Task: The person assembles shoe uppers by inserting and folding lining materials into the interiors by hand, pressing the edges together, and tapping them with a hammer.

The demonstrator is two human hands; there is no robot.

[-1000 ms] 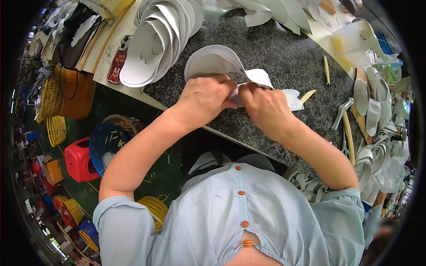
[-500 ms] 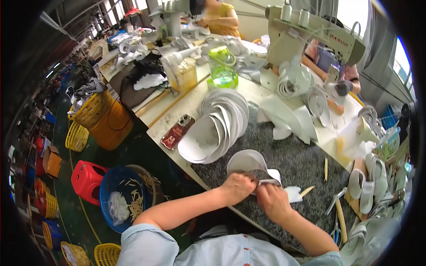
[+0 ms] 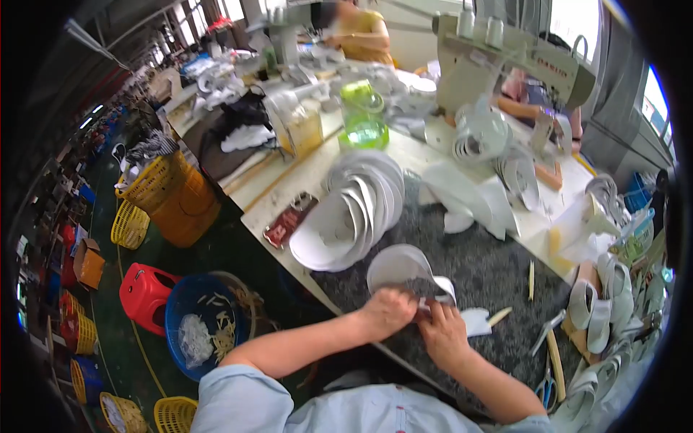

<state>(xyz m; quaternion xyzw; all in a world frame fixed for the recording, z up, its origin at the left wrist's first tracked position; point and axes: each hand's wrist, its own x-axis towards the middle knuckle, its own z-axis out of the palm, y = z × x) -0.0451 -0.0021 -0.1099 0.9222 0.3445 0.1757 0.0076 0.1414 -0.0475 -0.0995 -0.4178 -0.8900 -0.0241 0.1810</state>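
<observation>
A white curved shoe upper [image 3: 399, 263] rests on the dark speckled work mat [image 3: 480, 270], close to the table's front edge. My left hand [image 3: 388, 315] is closed on its near edge. Right beside it, my right hand [image 3: 442, 333] is closed with bent fingers on the same piece's near right side. Something dark and narrow shows between the two hands, too covered to identify. To the right of my right hand lie a small white cut piece [image 3: 474, 322] and a thin pale strip [image 3: 499, 315]. Beyond the hands stands a nested stack of white uppers [image 3: 350, 209].
A red phone-like object [image 3: 290, 220] lies by the table's left edge, with a green jug [image 3: 363, 115] behind the stack. Scissors [image 3: 546, 390] and a metal tool [image 3: 548, 332] lie at right. A sewing machine [image 3: 520, 61] and co-workers are opposite. A blue tub [image 3: 173, 325] stands on the floor.
Both hands remain together at the upper's near edge, with a small shift of the fingers. Across the table, the co-worker's hand at the sewing machine has moved.
</observation>
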